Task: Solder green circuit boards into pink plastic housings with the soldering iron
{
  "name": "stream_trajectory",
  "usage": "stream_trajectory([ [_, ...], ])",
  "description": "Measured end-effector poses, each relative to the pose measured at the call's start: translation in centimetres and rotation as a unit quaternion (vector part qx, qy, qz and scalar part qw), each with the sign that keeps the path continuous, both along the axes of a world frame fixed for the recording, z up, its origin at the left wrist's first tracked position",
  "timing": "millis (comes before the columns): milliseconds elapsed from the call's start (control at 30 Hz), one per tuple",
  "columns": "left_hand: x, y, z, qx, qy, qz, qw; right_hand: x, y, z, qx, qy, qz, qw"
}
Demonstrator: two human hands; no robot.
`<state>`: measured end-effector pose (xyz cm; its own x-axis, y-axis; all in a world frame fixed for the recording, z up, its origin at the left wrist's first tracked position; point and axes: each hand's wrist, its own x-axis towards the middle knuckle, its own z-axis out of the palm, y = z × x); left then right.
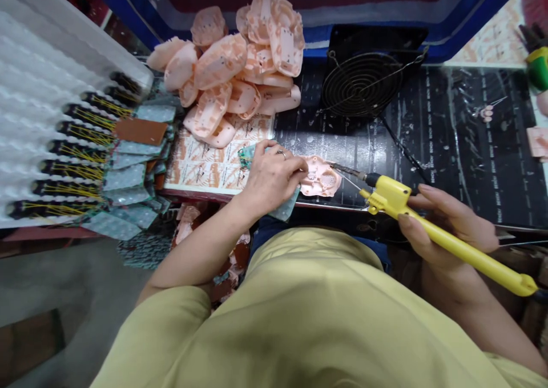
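Observation:
My right hand [454,222] is wrapped round a yellow soldering iron [454,239], with a thin guide tube beside its barrel. Its tip points left and meets the right part of a pink plastic shell [321,177], which lies at the bench's front edge with its ribbed inside up. My left hand [276,174], a ring on one finger, has its fingertips pinched at the shell's left edge. What exactly lies between those fingertips is hidden. Under this hand is a green circuit board [287,206], its edge showing below the palm; more green board [246,156] shows beyond the knuckles.
Pink shells [222,63] are heaped at the back left. A black fan [362,83] with a wire guard stands before a blue crate [317,48]. On the left, circuit boards [128,177] with yellow wires lie beside a white tray [25,91]. Green-handled pliers [538,65] are far right.

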<state>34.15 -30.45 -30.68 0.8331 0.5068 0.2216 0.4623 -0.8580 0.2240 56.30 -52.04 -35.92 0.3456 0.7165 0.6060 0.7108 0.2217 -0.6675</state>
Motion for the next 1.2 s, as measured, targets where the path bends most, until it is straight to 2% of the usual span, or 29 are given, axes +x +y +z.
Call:
stream_trajectory([
  [67,0.0,-0.1,-0.1,0.005,0.008,-0.001,1.000,0.1,0.7,0.1,0.036,-0.004,0.005,0.999],
  [233,0.0,-0.2,-0.1,-0.004,0.018,0.002,1.000,0.1,2.5,0.6,0.096,0.007,0.106,0.990],
  [433,0.1,0.0,-0.1,-0.010,0.016,0.007,1.000,0.5,3.4,0.4,0.087,-0.019,0.139,0.986],
  [667,0.1,0.1,-0.4,-0.012,0.014,-0.006,1.000,1.3,4.2,1.6,0.087,-0.071,0.191,0.975],
  [733,0.1,0.1,-0.3,-0.012,0.016,-0.005,1.000,1.5,3.9,2.0,0.091,-0.063,0.190,0.976],
  [867,0.2,0.1,-0.3,-0.012,0.011,-0.008,1.000,1.4,3.2,2.1,0.066,-0.022,0.145,0.987],
  [1200,0.2,0.1,-0.2,-0.005,0.019,-0.007,1.000,1.4,3.8,1.3,0.099,-0.061,0.193,0.974],
])
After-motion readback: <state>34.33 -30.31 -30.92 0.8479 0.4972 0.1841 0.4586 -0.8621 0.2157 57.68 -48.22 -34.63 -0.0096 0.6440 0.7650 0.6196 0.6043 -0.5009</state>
